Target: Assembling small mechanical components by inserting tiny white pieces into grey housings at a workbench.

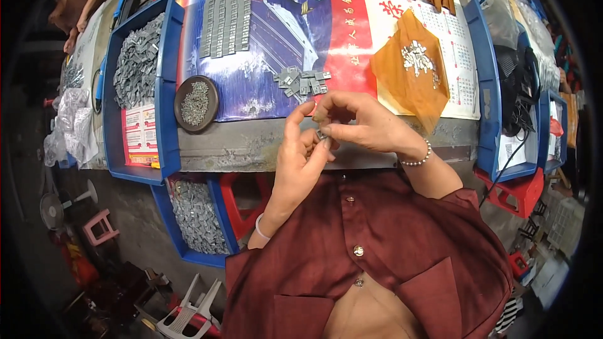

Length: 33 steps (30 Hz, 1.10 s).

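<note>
Near the middle of the frame, the left hand (296, 162) and right hand (369, 123) met at a small grey part (322, 134), pinched between fingertips. Loose grey pieces (303, 81) lay just above; a round brown dish (214, 107) sat left of centre, beside a blue bin (168, 100) at upper left.

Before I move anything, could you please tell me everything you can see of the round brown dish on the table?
The round brown dish is shallow, with a raised rim; its material is unclear. It sits upright and open, holding many small, silvery, metal-looking pieces. It stands close beside the blue tray, at the poster's lower left corner; whether it touches the tray is unclear. Neither the left hand nor the right hand touches it.
</note>
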Available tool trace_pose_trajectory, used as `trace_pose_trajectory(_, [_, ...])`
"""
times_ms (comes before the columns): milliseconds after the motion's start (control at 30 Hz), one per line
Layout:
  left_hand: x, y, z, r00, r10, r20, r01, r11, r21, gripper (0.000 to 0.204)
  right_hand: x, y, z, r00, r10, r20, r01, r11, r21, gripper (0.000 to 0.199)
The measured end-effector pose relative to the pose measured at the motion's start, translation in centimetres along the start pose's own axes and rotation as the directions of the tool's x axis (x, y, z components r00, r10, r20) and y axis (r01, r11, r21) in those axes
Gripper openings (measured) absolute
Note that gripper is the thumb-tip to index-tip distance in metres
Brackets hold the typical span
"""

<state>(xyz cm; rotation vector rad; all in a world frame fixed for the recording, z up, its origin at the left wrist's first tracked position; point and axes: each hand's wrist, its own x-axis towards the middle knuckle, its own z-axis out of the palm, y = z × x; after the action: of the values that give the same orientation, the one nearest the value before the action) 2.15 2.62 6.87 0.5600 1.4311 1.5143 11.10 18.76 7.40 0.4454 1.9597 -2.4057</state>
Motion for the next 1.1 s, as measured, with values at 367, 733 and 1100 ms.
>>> trace_pose_trajectory(367, [0.9,0.3,-0.1,0.982,-0.157,0.106,0.189,0.854,-0.485,0.045,-1.3,0.7,-1.1,0.988,-0.154,-0.018,0.155,0.981,0.112,0.017])
trace_pose_trajectory(733, [1.7,-0.7,1.1,0.973,-0.167,0.161,0.23,0.795,-0.561,0.046,-3.2,-0.5,-2.4,0.941,-0.337,0.02,0.332,0.913,-0.239,0.022])
trace_pose_trajectory(1100, [2.3,0.3,4.6,0.99,-0.126,0.055,0.138,0.925,-0.355,0.044,-6.0,-1.1,-3.6,0.904,-0.402,-0.143,0.34,0.882,-0.327,0.02])
